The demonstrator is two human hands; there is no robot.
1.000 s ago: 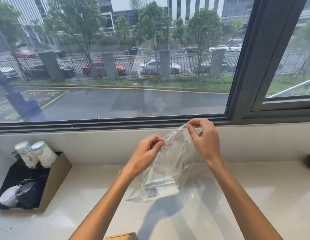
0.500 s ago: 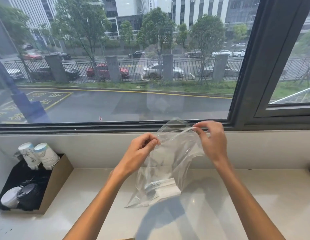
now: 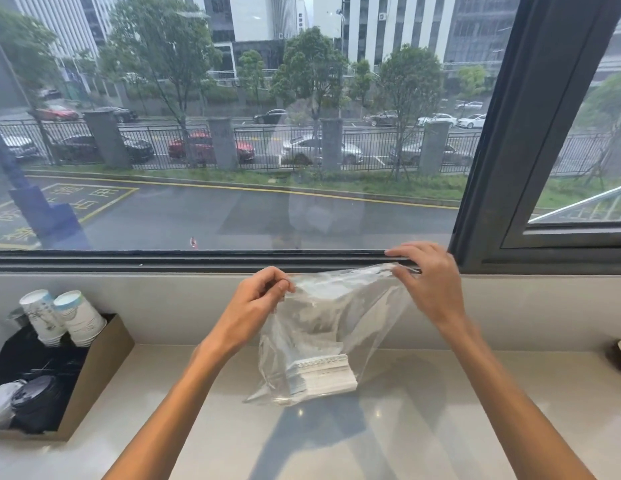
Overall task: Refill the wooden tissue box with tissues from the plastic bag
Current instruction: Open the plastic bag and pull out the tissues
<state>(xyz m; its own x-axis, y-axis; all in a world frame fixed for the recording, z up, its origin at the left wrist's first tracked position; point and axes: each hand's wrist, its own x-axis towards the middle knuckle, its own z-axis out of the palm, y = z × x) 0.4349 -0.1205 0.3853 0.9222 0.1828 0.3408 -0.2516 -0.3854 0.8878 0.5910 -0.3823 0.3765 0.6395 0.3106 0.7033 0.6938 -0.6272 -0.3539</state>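
Single head view, facing forward-down, close over counter [image 3: 440, 427]

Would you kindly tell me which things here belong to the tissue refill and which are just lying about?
Job: plastic bag, tissues inside it, left hand and right hand pinching its top edge.
Lying about: paper cups, cardboard tray, dark lids.

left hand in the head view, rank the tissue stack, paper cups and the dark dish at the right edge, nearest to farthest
1. Tissue stack: inside the plastic bag, just below and right of the left hand.
2. Paper cups: far left, in the cardboard tray.
3. Dark dish: far right edge of the counter.
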